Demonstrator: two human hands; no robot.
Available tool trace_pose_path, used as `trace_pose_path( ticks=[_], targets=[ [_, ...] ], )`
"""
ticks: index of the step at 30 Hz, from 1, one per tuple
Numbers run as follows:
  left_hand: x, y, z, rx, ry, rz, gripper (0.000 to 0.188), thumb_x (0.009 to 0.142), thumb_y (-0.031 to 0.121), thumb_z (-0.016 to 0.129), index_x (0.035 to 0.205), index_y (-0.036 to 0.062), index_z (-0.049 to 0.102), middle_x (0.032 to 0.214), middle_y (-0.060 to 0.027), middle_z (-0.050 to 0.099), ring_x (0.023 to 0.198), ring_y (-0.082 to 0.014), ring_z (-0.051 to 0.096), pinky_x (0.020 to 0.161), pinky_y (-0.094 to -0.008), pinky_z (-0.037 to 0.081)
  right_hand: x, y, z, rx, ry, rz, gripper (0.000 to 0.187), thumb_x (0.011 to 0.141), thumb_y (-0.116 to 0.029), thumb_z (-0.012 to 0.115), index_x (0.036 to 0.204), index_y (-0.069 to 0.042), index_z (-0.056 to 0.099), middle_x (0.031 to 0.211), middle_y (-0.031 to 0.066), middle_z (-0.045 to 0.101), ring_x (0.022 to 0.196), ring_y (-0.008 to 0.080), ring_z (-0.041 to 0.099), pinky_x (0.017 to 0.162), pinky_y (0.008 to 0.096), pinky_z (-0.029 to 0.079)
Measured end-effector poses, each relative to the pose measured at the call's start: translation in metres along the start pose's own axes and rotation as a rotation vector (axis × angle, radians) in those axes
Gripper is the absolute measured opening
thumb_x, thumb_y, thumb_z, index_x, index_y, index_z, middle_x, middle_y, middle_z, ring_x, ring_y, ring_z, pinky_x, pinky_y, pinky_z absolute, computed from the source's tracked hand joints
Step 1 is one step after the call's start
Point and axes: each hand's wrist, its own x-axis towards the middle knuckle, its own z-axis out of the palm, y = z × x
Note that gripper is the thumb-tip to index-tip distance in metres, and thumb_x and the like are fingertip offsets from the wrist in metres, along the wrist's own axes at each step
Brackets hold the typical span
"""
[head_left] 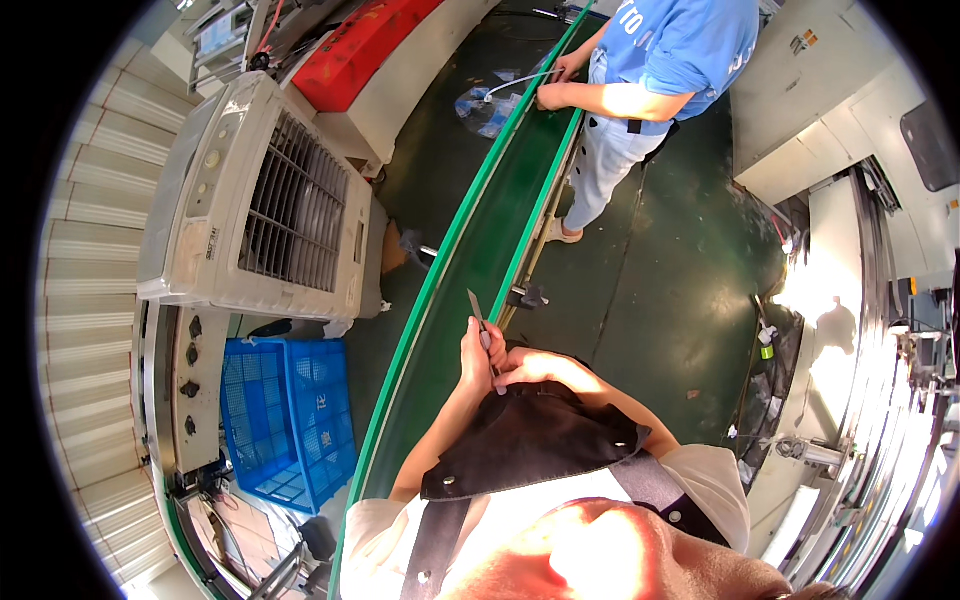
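A slim knife (476, 306) with a pointed metal blade and a greyish handle stands up from my hands, its blade pointing away from me. My left hand (472, 352) is closed around its handle. Fingers bent, my right hand (524, 367) is closed at the handle's lower end, close against the left one. Both hands are in front of my dark apron (530, 445), over the near right edge of a green conveyor belt (475, 250). The bare belt surface runs away under and beyond them.
Farther along the belt, a person in a blue shirt (670, 60) handles a thin white strip (520, 82). Left of the belt are a large air cooler (300, 200) and blue plastic crates (320, 420). Machinery (850, 420) lines the right side. A dark bracket (528, 297) juts from the belt's right edge.
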Motion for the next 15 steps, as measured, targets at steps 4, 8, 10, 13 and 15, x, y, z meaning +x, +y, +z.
trace_pose_path(
  ticks=[4, 8, 10, 13, 15],
  targets=[
    [0.001, 0.002, 0.000, 0.027, 0.027, 0.019, 0.047, 0.097, 0.041, 0.025, 0.073, 0.0043, 0.043, 0.047, 0.0007, 0.028, 0.036, -0.0094, 0.024, 0.034, -0.0252, 0.022, -0.006, -0.025, 0.002, -0.011, 0.014, 0.000, 0.023, 0.082, -0.027, 0.061, 0.080, -0.004, 0.066, 0.074, 0.0026, 0.063, 0.073, 0.0132, 0.054, 0.072, 0.0272, 0.041],
    [0.003, 0.000, -0.003, 0.034, 0.004, 0.011, 0.047, 0.097, 0.040, 0.025, 0.073, 0.0039, 0.044, 0.047, 0.0003, 0.029, 0.036, -0.0096, 0.026, 0.035, -0.0252, 0.023, -0.007, -0.029, 0.000, -0.014, -0.001, 0.025, 0.022, 0.082, -0.025, 0.062, 0.081, -0.004, 0.066, 0.076, 0.0021, 0.064, 0.075, 0.0122, 0.055, 0.074, 0.0265, 0.041],
    [0.003, 0.000, -0.002, 0.030, -0.003, 0.013, 0.046, 0.097, 0.039, 0.025, 0.074, 0.0036, 0.044, 0.047, 0.0003, 0.030, 0.037, -0.0096, 0.026, 0.035, -0.0252, 0.023, -0.004, -0.019, -0.001, -0.012, -0.009, 0.008, 0.021, 0.082, -0.025, 0.062, 0.081, -0.004, 0.066, 0.076, 0.0020, 0.064, 0.076, 0.0117, 0.055, 0.074, 0.0260, 0.041],
    [0.004, -0.001, -0.004, 0.013, -0.032, 0.019, 0.044, 0.097, 0.038, 0.026, 0.077, 0.0029, 0.045, 0.048, 0.0000, 0.030, 0.038, -0.0102, 0.027, 0.036, -0.0257, 0.025, -0.003, -0.013, -0.001, -0.028, 0.011, 0.024, 0.022, 0.082, -0.026, 0.062, 0.082, -0.004, 0.066, 0.077, 0.0020, 0.064, 0.076, 0.0115, 0.055, 0.075, 0.0257, 0.041],
    [0.006, -0.004, -0.010, 0.013, -0.061, 0.021, 0.043, 0.096, 0.039, 0.027, 0.079, 0.0036, 0.045, 0.049, -0.0004, 0.030, 0.038, -0.0113, 0.028, 0.036, -0.0270, 0.025, -0.001, -0.010, 0.000, -0.015, 0.021, 0.006, 0.023, 0.082, -0.026, 0.062, 0.083, -0.004, 0.066, 0.077, 0.0028, 0.065, 0.076, 0.0122, 0.056, 0.074, 0.0262, 0.042]
  ],
)
